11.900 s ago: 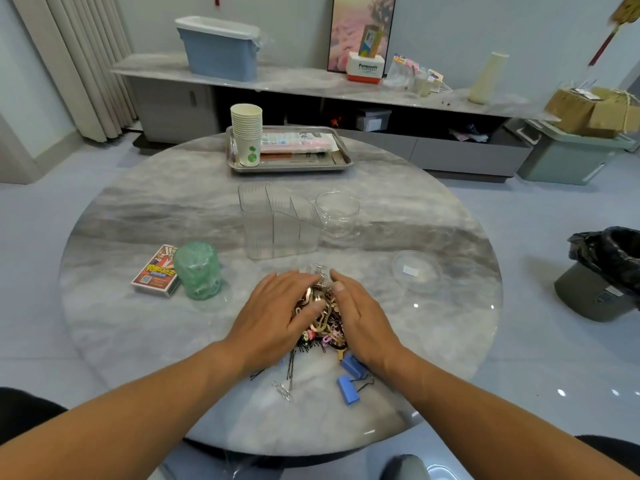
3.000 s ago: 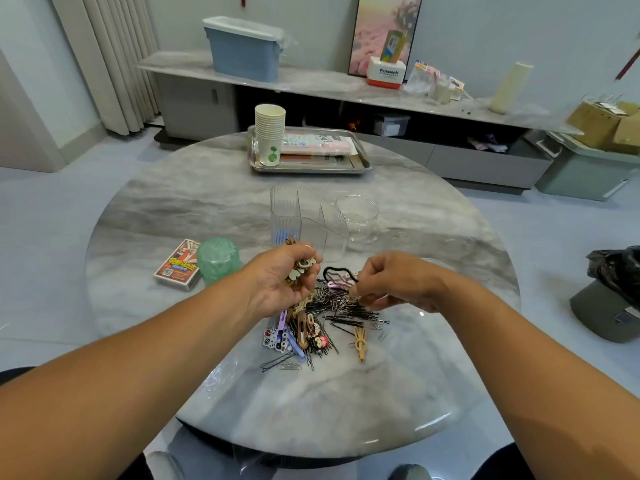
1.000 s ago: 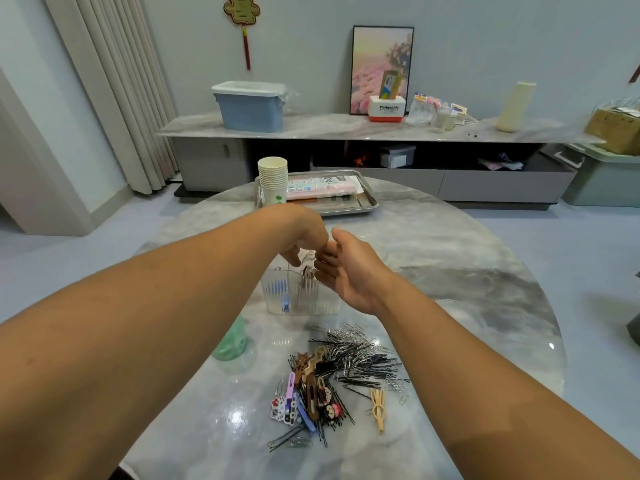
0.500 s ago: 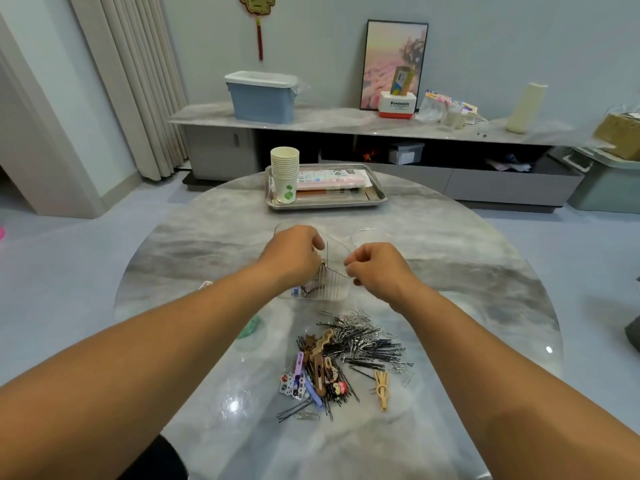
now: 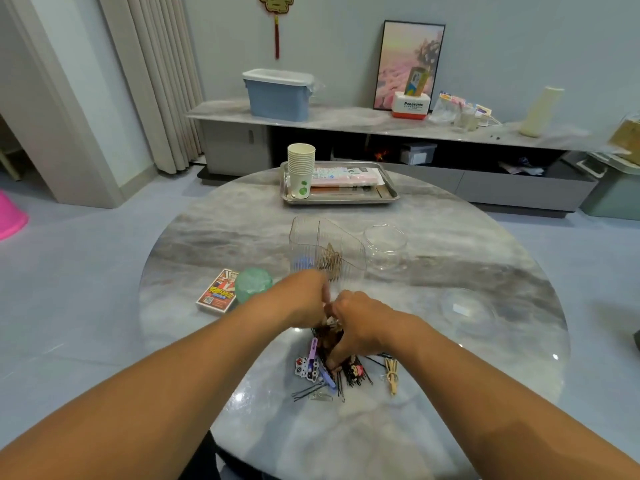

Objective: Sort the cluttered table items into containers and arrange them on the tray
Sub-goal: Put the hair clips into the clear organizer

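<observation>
We reach both hands into the pile of hair clips (image 5: 323, 370): our right hand (image 5: 360, 323) curls its fingers among them; our left hand's (image 5: 304, 299) grip we cannot tell.

At frame centre the divided organizer (image 5: 327, 249) stands before the tray (image 5: 389, 195), glass jar (image 5: 385, 245) to its right, hair-clip pile (image 5: 332, 370) below it.

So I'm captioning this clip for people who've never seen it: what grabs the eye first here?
Both hands, left hand and right hand, meet over a jumbled pile of hair clips and black bobby pins near the front of the round grey marble table. Just behind stands a clear plastic divided organiser with some pins inside; farther back, a steel tray carries a stack of paper cups.
</observation>
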`<state>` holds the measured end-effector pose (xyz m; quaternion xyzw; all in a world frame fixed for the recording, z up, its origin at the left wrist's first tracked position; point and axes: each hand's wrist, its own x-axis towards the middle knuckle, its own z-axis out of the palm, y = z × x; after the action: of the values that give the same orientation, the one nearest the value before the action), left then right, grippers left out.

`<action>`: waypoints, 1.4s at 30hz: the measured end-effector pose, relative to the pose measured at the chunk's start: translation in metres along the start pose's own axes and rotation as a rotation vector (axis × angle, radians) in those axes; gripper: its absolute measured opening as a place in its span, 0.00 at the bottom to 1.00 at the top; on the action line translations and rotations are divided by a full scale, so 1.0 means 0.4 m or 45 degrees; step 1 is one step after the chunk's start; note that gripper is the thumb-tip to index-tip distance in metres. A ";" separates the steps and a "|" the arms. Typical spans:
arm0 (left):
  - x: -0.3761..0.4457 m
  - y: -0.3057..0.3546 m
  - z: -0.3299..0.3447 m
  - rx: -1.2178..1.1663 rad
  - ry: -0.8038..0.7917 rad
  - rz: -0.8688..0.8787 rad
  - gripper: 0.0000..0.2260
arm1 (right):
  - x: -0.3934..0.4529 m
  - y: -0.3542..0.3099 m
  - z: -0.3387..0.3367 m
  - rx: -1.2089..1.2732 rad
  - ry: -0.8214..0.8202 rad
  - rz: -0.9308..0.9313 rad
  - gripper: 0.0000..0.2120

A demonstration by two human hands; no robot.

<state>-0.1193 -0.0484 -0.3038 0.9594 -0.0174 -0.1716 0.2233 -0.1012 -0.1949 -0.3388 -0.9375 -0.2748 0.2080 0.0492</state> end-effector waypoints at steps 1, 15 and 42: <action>-0.011 -0.006 0.005 0.114 -0.130 -0.044 0.14 | -0.001 0.003 -0.002 0.043 0.025 0.003 0.35; -0.024 -0.052 0.076 0.220 -0.173 -0.066 0.23 | -0.008 0.066 -0.025 0.485 0.171 0.180 0.04; 0.012 -0.044 0.024 -0.908 -0.147 -0.268 0.17 | -0.075 0.017 -0.027 0.209 -0.044 0.433 0.20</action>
<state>-0.1187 -0.0369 -0.3211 0.8067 0.1297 -0.2426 0.5231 -0.1162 -0.2165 -0.3196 -0.9596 -0.0955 0.2509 0.0849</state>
